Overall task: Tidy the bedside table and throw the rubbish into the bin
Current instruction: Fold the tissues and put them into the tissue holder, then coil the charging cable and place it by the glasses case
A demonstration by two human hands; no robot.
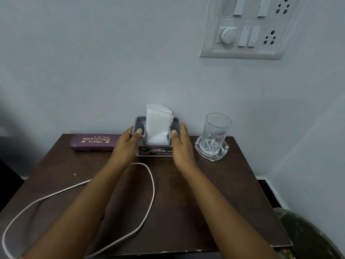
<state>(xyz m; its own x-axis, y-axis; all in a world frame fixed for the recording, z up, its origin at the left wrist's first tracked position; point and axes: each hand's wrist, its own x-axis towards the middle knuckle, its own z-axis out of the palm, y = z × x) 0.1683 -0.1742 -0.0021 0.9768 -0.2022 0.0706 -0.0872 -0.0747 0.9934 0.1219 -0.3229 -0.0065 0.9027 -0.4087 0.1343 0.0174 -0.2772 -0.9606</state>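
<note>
A grey tissue holder (158, 151) with a stack of white tissues (158, 126) upright in it stands at the back middle of the dark brown bedside table (205, 202), against the wall. My left hand (127, 144) grips its left side, thumb over the rim. My right hand (181, 146) grips the right side the same way. A dark green bin (313, 238) shows at the bottom right, beside the table.
A purple spectacle case (95, 142) lies left of the holder. To its right, an empty clear glass (217, 128) stands on a glass dish (224, 151). A white cable (152, 186) loops over the table's front left. A switchboard (248, 27) is on the wall.
</note>
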